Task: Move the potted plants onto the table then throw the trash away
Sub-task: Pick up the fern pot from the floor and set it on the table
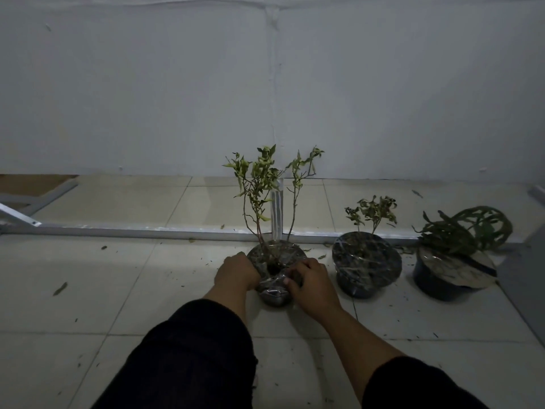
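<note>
Three potted plants stand on the tiled floor in the head view. The tallest plant [265, 184] grows from a dark pot [272, 296] wrapped in clear plastic film. My left hand [236, 271] grips the pot's left side. My right hand [309, 278] holds its right side, fingers pinching the plastic film [272, 283] at the rim. A second pot [365, 265] with a short plant stands just to the right. A third pot [451, 276] with drooping leaves sits further right. No table top is visible.
A grey metal frame bar [147, 231] lies along the floor behind the pots, with a diagonal strut [17, 215] at far left. Dry leaf bits [60, 288] and soil specks litter the tiles. A white wall [177, 98] rises behind.
</note>
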